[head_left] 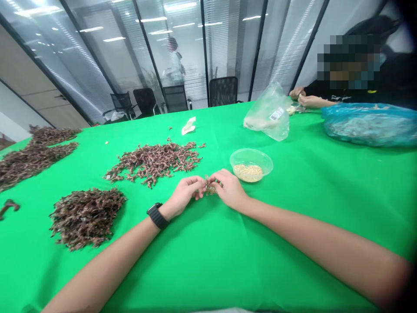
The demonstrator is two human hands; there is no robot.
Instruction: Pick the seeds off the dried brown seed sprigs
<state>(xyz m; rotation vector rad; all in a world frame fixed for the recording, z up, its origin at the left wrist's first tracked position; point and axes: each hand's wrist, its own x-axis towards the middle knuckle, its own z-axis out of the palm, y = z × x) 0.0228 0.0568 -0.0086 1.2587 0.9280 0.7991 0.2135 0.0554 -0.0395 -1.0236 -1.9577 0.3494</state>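
Observation:
My left hand (192, 188), with a black watch on its wrist, is pinched closed at the middle of the green table. Fingertip to fingertip with it, my right hand (224, 186) is closed too. Between them is a small brown dried twiggy piece (206, 178), mostly hidden by the fingers. Under the fingers lies a little heap of tan grains (211, 190). Just beyond my right hand stands a clear plastic bowl (251, 154) holding similar grains. A loose spread of brown dried pieces (156, 161) is beyond my left hand, and a denser pile (87, 217) sits to its left.
More brown piles (35, 156) lie at the far left of the green cloth (293, 252). A crumpled white paper (189, 126), a clear plastic bag (269, 117) and a full blue bag (371, 125) are farther back. Another person's hands (308, 99) work at the back right.

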